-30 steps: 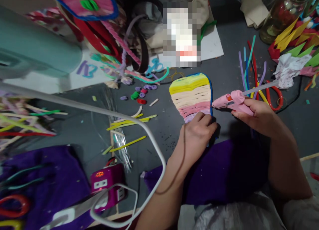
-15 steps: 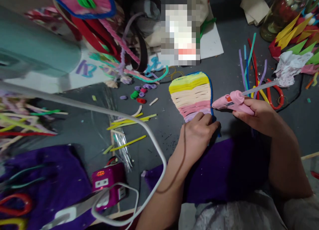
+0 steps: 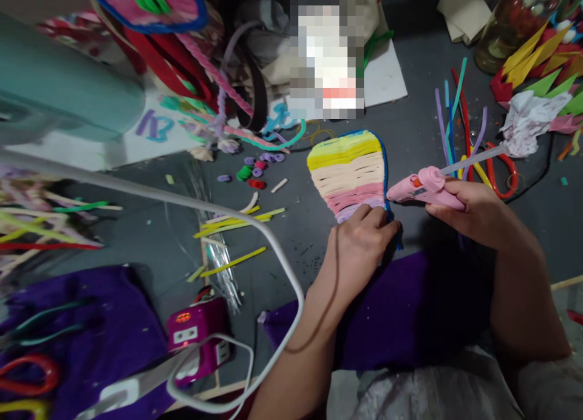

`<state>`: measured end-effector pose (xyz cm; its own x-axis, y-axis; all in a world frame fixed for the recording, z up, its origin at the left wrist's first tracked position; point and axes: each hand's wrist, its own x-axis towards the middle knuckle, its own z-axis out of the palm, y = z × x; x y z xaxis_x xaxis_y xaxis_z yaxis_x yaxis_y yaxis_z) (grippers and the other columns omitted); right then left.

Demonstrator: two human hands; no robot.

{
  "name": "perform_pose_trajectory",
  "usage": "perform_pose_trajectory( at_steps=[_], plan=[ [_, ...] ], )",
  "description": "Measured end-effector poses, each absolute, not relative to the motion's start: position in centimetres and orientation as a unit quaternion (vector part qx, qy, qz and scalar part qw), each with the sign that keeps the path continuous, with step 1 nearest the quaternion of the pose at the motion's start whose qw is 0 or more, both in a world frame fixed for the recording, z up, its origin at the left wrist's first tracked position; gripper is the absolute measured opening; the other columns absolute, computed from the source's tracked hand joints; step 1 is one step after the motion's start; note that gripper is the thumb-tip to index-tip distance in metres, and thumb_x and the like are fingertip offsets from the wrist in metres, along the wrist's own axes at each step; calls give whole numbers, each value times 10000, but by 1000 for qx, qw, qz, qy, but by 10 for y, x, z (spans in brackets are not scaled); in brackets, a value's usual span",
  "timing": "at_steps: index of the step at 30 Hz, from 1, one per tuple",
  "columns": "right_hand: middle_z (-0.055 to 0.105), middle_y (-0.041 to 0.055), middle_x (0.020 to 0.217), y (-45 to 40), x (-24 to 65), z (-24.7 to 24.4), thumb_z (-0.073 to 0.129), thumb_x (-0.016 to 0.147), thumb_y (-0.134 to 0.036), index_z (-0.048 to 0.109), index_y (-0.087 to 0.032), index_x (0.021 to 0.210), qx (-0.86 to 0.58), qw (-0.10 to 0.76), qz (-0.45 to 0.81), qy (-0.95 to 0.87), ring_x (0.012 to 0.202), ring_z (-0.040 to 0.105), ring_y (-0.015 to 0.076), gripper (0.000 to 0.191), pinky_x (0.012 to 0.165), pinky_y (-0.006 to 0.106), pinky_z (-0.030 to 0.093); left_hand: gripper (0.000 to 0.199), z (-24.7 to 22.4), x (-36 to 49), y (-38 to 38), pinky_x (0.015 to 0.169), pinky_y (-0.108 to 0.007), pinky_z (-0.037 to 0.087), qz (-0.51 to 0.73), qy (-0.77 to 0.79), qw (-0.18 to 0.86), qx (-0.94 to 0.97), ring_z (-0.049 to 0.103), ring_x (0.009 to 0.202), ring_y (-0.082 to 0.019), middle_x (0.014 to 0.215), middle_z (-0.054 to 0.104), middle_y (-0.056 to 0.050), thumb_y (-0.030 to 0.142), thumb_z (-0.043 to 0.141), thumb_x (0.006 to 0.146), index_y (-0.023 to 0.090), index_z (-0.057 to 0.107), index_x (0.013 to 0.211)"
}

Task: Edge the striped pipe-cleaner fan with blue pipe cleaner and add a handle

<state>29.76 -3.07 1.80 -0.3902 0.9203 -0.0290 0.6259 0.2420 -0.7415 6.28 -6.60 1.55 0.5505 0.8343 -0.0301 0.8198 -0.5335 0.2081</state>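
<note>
A flat piece made of pipe cleaners, striped yellow, cream, pink and lilac, lies on the dark table. A blue pipe cleaner runs along its top and right edge. Over the lower end of the piece, my left hand is closed, with the fingertips hidden beneath it. The thumb side lies close to the loose blue end. My right hand grips a pink hot glue gun, whose nozzle tip is at the right edge of the piece. A clear glue stick sticks out of its back.
A white cable arcs above the table at left, near my left forearm. Below it stands a magenta power box. Yellow pipe cleaners and small coloured coils lie left of the piece. Red-handled scissors rest behind my right hand.
</note>
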Motion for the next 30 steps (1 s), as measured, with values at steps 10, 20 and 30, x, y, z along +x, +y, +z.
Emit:
perform_pose_trajectory(
  at_steps=[10, 20, 30],
  plan=[
    [758, 72, 935, -30, 298, 22, 596, 911, -338, 720, -192, 1073, -511, 192, 347, -763, 895, 696, 256, 250, 773, 341, 525, 236, 17, 63, -66, 530, -241, 372, 34, 470, 106, 875, 554, 828, -186, 873, 657, -53, 136, 596, 945, 246, 769, 1062],
    [742, 56, 909, -31, 299, 22, 600, 912, -328, 720, -200, 1022, -504, 189, 357, -763, 876, 689, 238, 207, 734, 314, 500, 230, 17, 63, -66, 527, -242, 356, 28, 471, 107, 875, 552, 830, -189, 870, 655, -56, 132, 598, 941, 239, 773, 1047],
    [743, 89, 901, -30, 299, 23, 602, 911, -334, 727, -168, 1011, -509, 191, 360, -758, 842, 683, 255, 230, 762, 348, 504, 225, 18, 63, -65, 518, -247, 355, 24, 471, 101, 876, 560, 828, -193, 863, 655, -56, 131, 605, 937, 240, 773, 1038]
  ],
)
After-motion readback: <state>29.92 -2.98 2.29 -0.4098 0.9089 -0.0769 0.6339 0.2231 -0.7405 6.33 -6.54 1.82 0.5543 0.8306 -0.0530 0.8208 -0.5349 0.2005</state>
